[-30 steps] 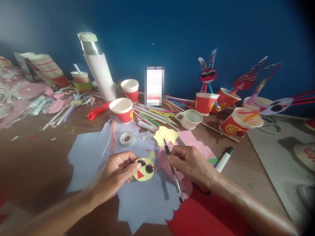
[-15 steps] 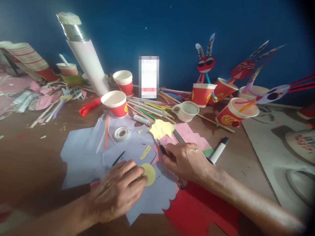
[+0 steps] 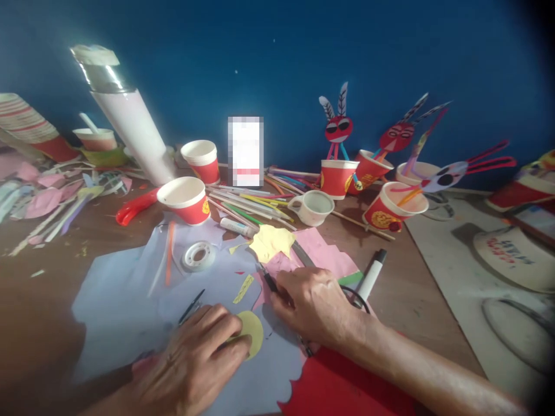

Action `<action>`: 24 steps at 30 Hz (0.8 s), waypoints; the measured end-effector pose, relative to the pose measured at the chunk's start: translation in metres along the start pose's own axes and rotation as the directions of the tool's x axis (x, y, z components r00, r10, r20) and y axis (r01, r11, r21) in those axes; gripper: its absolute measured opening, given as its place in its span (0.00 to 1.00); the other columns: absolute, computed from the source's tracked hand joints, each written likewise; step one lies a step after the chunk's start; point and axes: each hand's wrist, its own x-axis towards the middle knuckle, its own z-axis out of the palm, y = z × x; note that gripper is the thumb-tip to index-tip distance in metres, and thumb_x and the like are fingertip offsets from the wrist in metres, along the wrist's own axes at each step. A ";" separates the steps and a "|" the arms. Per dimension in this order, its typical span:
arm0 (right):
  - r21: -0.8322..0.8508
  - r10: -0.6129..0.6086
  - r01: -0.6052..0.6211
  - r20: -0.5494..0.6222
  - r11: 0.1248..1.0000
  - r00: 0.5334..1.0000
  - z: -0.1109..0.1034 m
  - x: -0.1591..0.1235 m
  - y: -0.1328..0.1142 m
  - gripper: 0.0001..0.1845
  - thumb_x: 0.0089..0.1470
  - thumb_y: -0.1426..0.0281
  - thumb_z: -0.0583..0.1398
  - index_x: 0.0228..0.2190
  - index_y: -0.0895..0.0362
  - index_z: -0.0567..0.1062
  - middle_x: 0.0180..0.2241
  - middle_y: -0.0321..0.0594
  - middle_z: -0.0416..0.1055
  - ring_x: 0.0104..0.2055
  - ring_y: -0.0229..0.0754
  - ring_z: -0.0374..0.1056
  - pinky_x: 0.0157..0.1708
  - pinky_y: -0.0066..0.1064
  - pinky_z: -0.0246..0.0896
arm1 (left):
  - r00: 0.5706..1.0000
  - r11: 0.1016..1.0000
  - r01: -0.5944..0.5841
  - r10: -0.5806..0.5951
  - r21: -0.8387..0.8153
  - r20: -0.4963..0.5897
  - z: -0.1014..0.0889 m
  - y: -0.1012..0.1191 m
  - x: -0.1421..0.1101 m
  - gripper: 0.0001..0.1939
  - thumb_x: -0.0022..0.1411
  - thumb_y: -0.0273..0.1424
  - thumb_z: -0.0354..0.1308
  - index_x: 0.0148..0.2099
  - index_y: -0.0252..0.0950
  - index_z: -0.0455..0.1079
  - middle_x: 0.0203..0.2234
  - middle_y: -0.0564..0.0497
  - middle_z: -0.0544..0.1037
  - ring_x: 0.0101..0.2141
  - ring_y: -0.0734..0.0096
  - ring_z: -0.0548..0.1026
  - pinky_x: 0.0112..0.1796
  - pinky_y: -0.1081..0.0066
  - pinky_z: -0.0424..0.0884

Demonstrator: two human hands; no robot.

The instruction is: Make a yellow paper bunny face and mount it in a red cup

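My left hand (image 3: 202, 355) is closed, its thumb and fingers pinching the edge of a round yellow paper disc (image 3: 254, 335) over pale blue paper. The far side of the disc shows past the fingertips. In my right hand (image 3: 314, 297) is a slim black pen (image 3: 269, 281) with a pointed metallic tip. Its tip points up and left, close to a jagged yellow paper scrap (image 3: 272, 242), and its other end shows below the palm. A small patterned yellow strip (image 3: 243, 288) lies between the hands. Dark thin tools (image 3: 191, 306) lie beyond my left knuckles, partly hidden.
Pale blue sheets (image 3: 108, 300) cover the near table, with red paper (image 3: 338, 384) at lower right. A tape roll (image 3: 198, 255), a white marker (image 3: 373, 277), a white cup (image 3: 316, 208) and a red paper cup (image 3: 185, 202) surround the hands. Decorated cups (image 3: 338, 179) stand behind.
The camera view has turned, so the scene sits lower and further left. Both hands keep their holds on the disc and the pen, with little movement relative to the papers.
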 end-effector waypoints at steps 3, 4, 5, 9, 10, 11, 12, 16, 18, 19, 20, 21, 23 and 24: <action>-0.020 -0.021 0.019 -0.093 1.000 0.995 0.007 -0.002 -0.003 0.18 0.57 0.64 0.51 0.21 0.57 0.73 0.18 0.42 0.72 0.21 0.41 0.66 0.23 0.32 0.44 | 1.000 0.999 0.025 -0.025 -0.026 -0.001 0.001 -0.001 0.000 0.12 0.61 0.18 0.49 0.38 0.37 0.71 0.30 0.50 0.70 0.31 0.70 0.67 0.33 0.70 0.64; -0.022 -0.029 0.026 -0.107 0.999 0.994 0.007 -0.002 -0.003 0.19 0.58 0.64 0.51 0.21 0.57 0.73 0.18 0.42 0.72 0.21 0.41 0.66 0.23 0.32 0.44 | 1.000 0.999 0.026 -0.026 -0.023 -0.001 0.001 -0.001 0.000 0.12 0.62 0.18 0.49 0.38 0.37 0.71 0.31 0.50 0.71 0.32 0.70 0.68 0.33 0.70 0.65; -0.019 -0.037 0.035 -0.111 0.999 0.993 0.007 -0.002 -0.002 0.19 0.58 0.63 0.52 0.21 0.57 0.73 0.18 0.42 0.73 0.22 0.41 0.66 0.23 0.32 0.44 | 1.000 1.000 0.023 -0.023 -0.018 -0.008 0.001 -0.001 0.000 0.12 0.62 0.19 0.49 0.38 0.37 0.71 0.33 0.49 0.71 0.33 0.70 0.68 0.34 0.71 0.66; 0.067 -0.037 0.041 -0.070 0.997 0.997 -0.006 0.001 0.007 0.18 0.54 0.59 0.57 0.19 0.57 0.70 0.16 0.38 0.69 0.20 0.38 0.63 0.23 0.29 0.45 | 0.998 1.000 -0.018 0.017 -0.007 -0.054 -0.001 -0.001 0.003 0.11 0.62 0.20 0.50 0.37 0.38 0.71 0.37 0.48 0.73 0.36 0.69 0.70 0.36 0.71 0.68; 0.103 -0.020 0.028 -0.073 0.994 0.997 -0.011 0.003 0.011 0.18 0.53 0.59 0.58 0.19 0.56 0.70 0.16 0.36 0.68 0.19 0.36 0.61 0.23 0.28 0.45 | 0.998 1.000 -0.027 0.027 -0.010 -0.057 -0.002 -0.001 0.003 0.11 0.62 0.20 0.49 0.37 0.38 0.71 0.37 0.48 0.73 0.37 0.69 0.70 0.37 0.71 0.69; 0.141 0.005 0.007 -0.081 0.990 0.997 -0.018 0.005 0.016 0.17 0.53 0.61 0.57 0.19 0.56 0.69 0.15 0.34 0.67 0.19 0.35 0.60 0.23 0.27 0.45 | 0.998 0.999 -0.032 0.031 -0.012 -0.060 -0.002 -0.001 0.004 0.11 0.62 0.20 0.49 0.37 0.38 0.71 0.37 0.48 0.74 0.37 0.69 0.70 0.37 0.71 0.69; 0.174 0.040 -0.021 -0.102 0.984 0.994 -0.024 0.007 0.021 0.16 0.54 0.63 0.57 0.18 0.56 0.68 0.15 0.32 0.65 0.18 0.33 0.58 0.22 0.26 0.45 | 0.998 0.999 -0.033 0.032 -0.014 -0.059 -0.001 -0.002 0.004 0.12 0.63 0.20 0.49 0.37 0.38 0.71 0.37 0.48 0.74 0.37 0.69 0.71 0.37 0.71 0.69; 0.248 0.166 -0.123 -0.162 0.961 0.973 -0.044 0.014 0.040 0.15 0.53 0.65 0.57 0.18 0.56 0.67 0.15 0.30 0.63 0.18 0.32 0.55 0.22 0.25 0.45 | 0.998 0.999 -0.020 0.018 -0.032 -0.068 0.002 -0.003 0.002 0.11 0.64 0.22 0.49 0.38 0.39 0.71 0.37 0.48 0.74 0.38 0.68 0.71 0.36 0.72 0.70; 0.258 0.196 -0.149 -0.166 0.954 0.966 -0.047 0.017 0.047 0.13 0.53 0.65 0.57 0.19 0.55 0.68 0.15 0.29 0.62 0.18 0.32 0.54 0.22 0.25 0.46 | 0.998 0.999 -0.018 0.015 -0.045 -0.067 0.003 -0.003 0.002 0.10 0.64 0.23 0.49 0.39 0.39 0.71 0.35 0.48 0.74 0.37 0.68 0.71 0.35 0.72 0.70; 0.261 0.199 -0.152 -0.164 0.953 0.966 -0.047 0.017 0.050 0.13 0.53 0.65 0.58 0.19 0.55 0.68 0.15 0.29 0.62 0.18 0.33 0.54 0.23 0.25 0.46 | 0.998 0.999 -0.017 0.014 -0.049 -0.066 0.003 -0.003 0.002 0.10 0.64 0.23 0.49 0.39 0.39 0.71 0.35 0.48 0.74 0.37 0.68 0.70 0.35 0.72 0.69; 0.261 0.198 -0.153 -0.158 0.953 0.967 -0.046 0.018 0.051 0.13 0.53 0.65 0.58 0.19 0.55 0.68 0.15 0.29 0.62 0.18 0.33 0.55 0.23 0.25 0.47 | 0.997 0.998 -0.018 0.014 -0.052 -0.070 0.003 -0.002 0.003 0.11 0.64 0.23 0.49 0.40 0.38 0.71 0.34 0.48 0.74 0.36 0.68 0.70 0.35 0.72 0.69; 0.258 0.196 -0.154 -0.148 0.954 0.969 -0.044 0.018 0.052 0.13 0.53 0.65 0.57 0.19 0.55 0.67 0.16 0.29 0.62 0.19 0.33 0.55 0.23 0.25 0.47 | 0.997 0.998 -0.017 0.013 -0.053 -0.076 0.003 -0.002 0.004 0.11 0.65 0.23 0.48 0.40 0.38 0.71 0.34 0.48 0.74 0.36 0.68 0.70 0.34 0.72 0.69; 0.247 0.189 -0.155 -0.120 0.957 0.975 -0.040 0.019 0.052 0.14 0.53 0.65 0.57 0.19 0.55 0.66 0.16 0.29 0.62 0.19 0.34 0.55 0.23 0.25 0.47 | 0.997 0.999 -0.015 0.011 -0.047 -0.080 0.003 -0.002 0.005 0.11 0.65 0.23 0.48 0.40 0.38 0.71 0.34 0.49 0.74 0.35 0.68 0.69 0.34 0.71 0.69; 0.242 0.183 -0.154 -0.103 0.958 0.978 -0.038 0.019 0.052 0.14 0.53 0.65 0.57 0.18 0.55 0.66 0.16 0.29 0.63 0.20 0.34 0.55 0.23 0.26 0.47 | 0.997 0.999 -0.019 0.016 -0.042 -0.077 0.003 -0.002 0.005 0.11 0.65 0.22 0.48 0.40 0.38 0.71 0.34 0.49 0.74 0.35 0.68 0.69 0.34 0.71 0.69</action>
